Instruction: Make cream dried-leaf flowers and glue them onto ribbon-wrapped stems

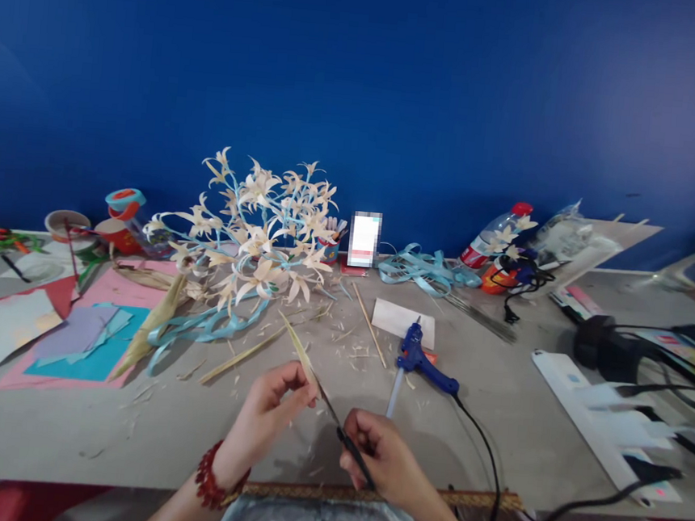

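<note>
Near the table's front edge, my left hand (280, 405) pinches a thin, pale green leaf strip (296, 342) that points up and to the left. Black-handled scissors (355, 458) are in my right hand (380, 451), its fingers curled round the handles. The scissor blades reach up-left to the strip beside my left fingertips. Small pale clippings lie scattered on the table round both hands. Another dried strip (242, 355) rests on the table to the left of the held one.
White paper-like flowers (264, 241) on blue stems stand behind my hands. A blue glue gun (422, 363) with a black cord lies right, near a white power strip (577, 418). Coloured papers (90, 343) lie left. A thin stick (369, 324) lies ahead.
</note>
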Motion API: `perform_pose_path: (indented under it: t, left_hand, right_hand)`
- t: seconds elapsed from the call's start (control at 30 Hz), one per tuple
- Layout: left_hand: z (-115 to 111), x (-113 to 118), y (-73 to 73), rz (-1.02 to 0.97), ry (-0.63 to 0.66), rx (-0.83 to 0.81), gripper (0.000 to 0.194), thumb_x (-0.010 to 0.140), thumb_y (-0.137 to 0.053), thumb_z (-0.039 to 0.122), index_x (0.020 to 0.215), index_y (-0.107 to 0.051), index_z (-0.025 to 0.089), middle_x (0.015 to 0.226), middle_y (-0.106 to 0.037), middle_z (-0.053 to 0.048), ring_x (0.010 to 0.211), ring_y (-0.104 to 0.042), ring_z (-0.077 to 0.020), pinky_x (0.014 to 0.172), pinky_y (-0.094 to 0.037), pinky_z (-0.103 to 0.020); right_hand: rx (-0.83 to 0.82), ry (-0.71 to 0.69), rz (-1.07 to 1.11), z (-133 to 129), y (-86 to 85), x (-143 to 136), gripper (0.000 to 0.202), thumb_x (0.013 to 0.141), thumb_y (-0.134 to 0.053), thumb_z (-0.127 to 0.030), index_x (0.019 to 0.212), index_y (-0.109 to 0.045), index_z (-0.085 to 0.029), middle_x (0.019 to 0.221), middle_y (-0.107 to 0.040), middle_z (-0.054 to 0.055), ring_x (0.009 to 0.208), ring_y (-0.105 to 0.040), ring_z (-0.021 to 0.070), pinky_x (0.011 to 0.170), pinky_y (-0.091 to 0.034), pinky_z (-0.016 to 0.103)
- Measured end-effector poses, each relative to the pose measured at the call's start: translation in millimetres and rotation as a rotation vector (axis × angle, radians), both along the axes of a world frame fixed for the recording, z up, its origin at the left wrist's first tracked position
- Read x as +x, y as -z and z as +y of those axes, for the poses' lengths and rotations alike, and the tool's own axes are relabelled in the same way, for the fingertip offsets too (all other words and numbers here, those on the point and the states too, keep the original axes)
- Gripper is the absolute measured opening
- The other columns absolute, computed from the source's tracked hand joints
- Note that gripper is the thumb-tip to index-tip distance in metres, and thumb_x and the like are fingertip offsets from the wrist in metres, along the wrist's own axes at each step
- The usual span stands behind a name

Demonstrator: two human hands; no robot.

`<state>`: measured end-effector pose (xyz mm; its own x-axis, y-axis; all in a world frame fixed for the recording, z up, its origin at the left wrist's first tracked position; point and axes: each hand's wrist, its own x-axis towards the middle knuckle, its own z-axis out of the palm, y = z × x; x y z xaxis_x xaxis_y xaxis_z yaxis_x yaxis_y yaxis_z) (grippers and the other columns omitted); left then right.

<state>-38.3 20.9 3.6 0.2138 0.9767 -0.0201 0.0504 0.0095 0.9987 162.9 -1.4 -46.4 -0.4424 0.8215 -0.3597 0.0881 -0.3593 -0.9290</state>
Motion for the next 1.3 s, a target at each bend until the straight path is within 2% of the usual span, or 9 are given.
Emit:
perform_pose_path:
  t: [0.27, 0.5, 0.87, 1.07, 1.3]
  left_hand:
    - [-0.9, -0.4, -1.6, 0.074, 0.050, 0.005, 0.026, 0.089, -0.055, 0.034, 0.071, -0.058, 0.016, 0.070, -0.058, -0.003, 0.068, -0.051, -0.0153, 0.065, -0.037, -0.026]
    - [1.2, -1.0, -3.8, -0.008, 0.087, 0.009, 0.023, 0.089, -0.056, 0.031, 0.071, -0.058, 0.015, 0.072, -0.060, -0.004, 0.070, -0.053, -0.0163, 0.067, -0.039, -0.026]
    - [0.1, -3.4, -1.6, -0.139, 0.133, -0.027, 0.023, 0.087, -0.059, 0.031, 0.071, -0.060, 0.015, 0.072, -0.060, -0.004, 0.071, -0.054, -0.0168, 0.068, -0.039, -0.027]
    - [1.8, -5.1, -1.5, -0.155, 0.153, -0.052, 0.022, 0.086, -0.060, 0.031, 0.071, -0.061, 0.015, 0.071, -0.061, -0.004, 0.071, -0.054, -0.0165, 0.067, -0.039, -0.026]
    - [3.6, -4.8, -2.6, -0.098, 0.187, -0.065, 0.024, 0.086, -0.061, 0.031, 0.070, -0.063, 0.014, 0.069, -0.062, -0.004, 0.067, -0.054, -0.0154, 0.065, -0.040, -0.025]
  right_hand:
    - [0.028, -0.014, 0.001, 1.7, -4.7, -0.3, 0.027, 0.067, -0.067, -0.022, 0.063, -0.041, -0.021, 0.044, -0.047, -0.011, 0.036, -0.040, 0.0049, 0.038, -0.025, 0.015]
    - [0.008, -0.018, 0.026, 0.3, -0.7, 1.7, 0.032, 0.067, -0.071, -0.033, 0.064, -0.041, -0.022, 0.044, -0.047, -0.010, 0.036, -0.041, 0.0057, 0.037, -0.025, 0.015]
    - [0.042, -0.066, -0.009, 3.9, 3.6, 9.9, 0.034, 0.072, -0.070, -0.037, 0.065, -0.041, -0.021, 0.047, -0.050, -0.008, 0.037, -0.042, 0.0064, 0.038, -0.025, 0.016]
    - [0.058, -0.091, -0.054, 7.2, 1.1, 14.0, 0.036, 0.069, -0.073, -0.036, 0.063, -0.040, -0.022, 0.045, -0.046, -0.010, 0.036, -0.041, 0.0063, 0.036, -0.025, 0.016]
    - [0.057, -0.124, -0.128, 9.0, 1.9, 14.6, 0.034, 0.068, -0.073, -0.028, 0.064, -0.040, -0.021, 0.047, -0.047, -0.010, 0.040, -0.046, 0.0070, 0.038, -0.024, 0.016]
